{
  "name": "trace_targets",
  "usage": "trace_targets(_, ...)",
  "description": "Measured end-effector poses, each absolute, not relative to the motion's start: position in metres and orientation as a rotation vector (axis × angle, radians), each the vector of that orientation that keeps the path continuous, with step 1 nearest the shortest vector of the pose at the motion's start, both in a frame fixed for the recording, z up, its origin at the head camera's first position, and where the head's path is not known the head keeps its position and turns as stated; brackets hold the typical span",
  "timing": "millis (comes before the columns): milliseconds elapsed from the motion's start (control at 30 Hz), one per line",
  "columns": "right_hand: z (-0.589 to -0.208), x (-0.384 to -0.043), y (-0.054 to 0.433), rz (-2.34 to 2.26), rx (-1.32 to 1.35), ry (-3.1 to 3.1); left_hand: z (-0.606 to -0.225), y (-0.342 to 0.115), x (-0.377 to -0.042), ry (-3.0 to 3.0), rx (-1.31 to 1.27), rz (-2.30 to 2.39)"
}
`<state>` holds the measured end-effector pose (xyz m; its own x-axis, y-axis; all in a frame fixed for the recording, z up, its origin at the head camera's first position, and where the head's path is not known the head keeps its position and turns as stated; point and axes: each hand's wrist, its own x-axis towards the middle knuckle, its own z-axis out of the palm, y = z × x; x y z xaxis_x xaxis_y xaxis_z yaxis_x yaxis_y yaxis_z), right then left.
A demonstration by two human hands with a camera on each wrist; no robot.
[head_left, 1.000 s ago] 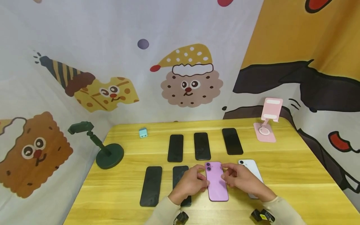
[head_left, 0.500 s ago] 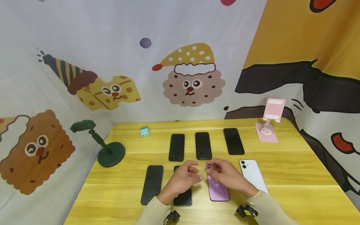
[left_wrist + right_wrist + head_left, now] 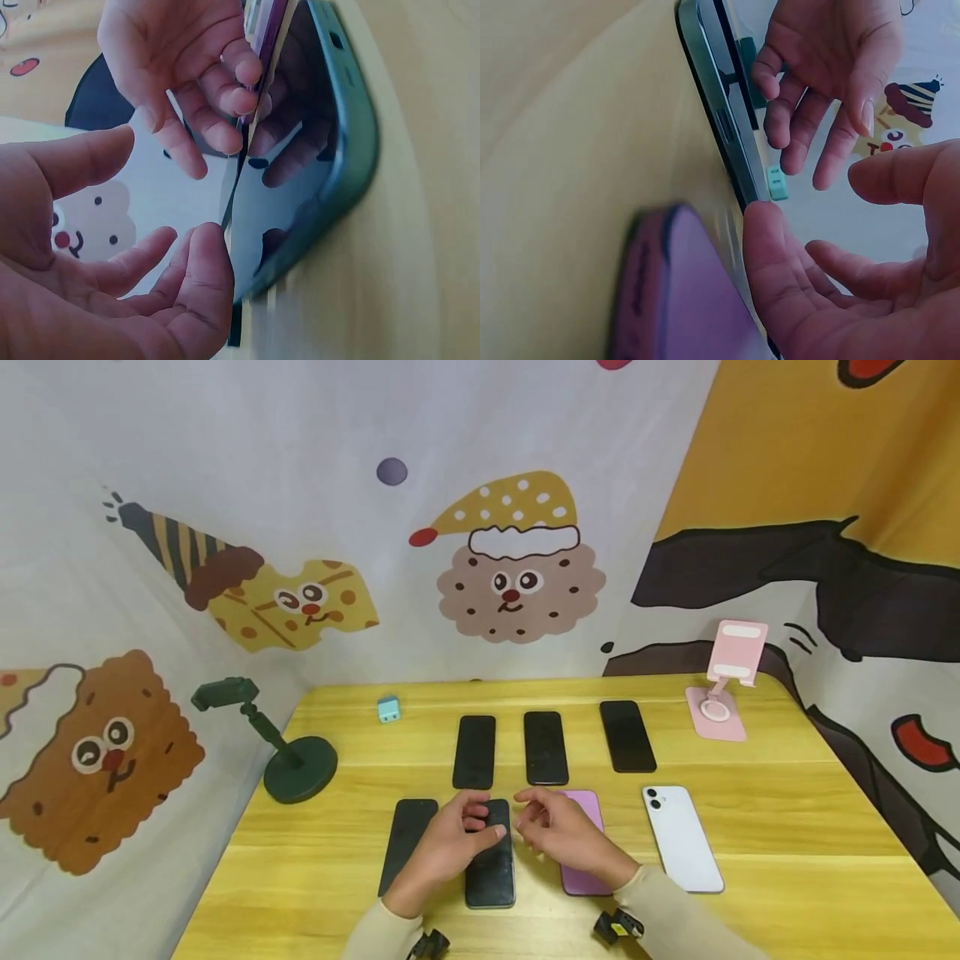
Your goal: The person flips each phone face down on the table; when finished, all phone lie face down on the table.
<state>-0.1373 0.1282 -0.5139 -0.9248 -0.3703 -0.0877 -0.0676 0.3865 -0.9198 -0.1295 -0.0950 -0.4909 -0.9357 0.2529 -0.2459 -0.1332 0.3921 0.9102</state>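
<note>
A dark-screened phone (image 3: 491, 877) lies flat in the front row, its edge greenish in the left wrist view. My left hand (image 3: 444, 843) reaches over its left side, with the thumb stretched across the screen and the fingers loosely bent. To its right, my right hand (image 3: 564, 835) hovers above a pink-purple phone (image 3: 585, 880), which lies back up and partly hidden. Its fingers, spread and relaxed, point toward the dark phone's upper right edge. Neither hand grips anything. In the right wrist view both palms face each other, and the purple phone (image 3: 705, 300) is close below.
Another dark phone (image 3: 405, 839) lies left of the left hand, a white phone (image 3: 684, 842) on the right. Three black phones, one being the middle one (image 3: 546, 748), form a back row. A green stand (image 3: 300, 770), turquoise charger (image 3: 388, 710) and pink stand (image 3: 716, 713) stand farther back.
Both hands have let go of the purple phone's sides and moved left. They are now at the dark phone, and the white phone has come fully into view.
</note>
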Motion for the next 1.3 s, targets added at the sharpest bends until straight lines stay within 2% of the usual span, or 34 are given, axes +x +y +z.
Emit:
trace_targets(567, -0.511, -0.122, 0.110, -1.691, -0.166, 2.175, -0.499, -0.118, -0.117, 2.378, -0.034, 1.504)
trace_targets(1300, -0.513, -0.113, 0.111, -1.799, -0.125, 2.138, -0.500, -0.115, -0.120, 2.253, -0.008, 1.751)
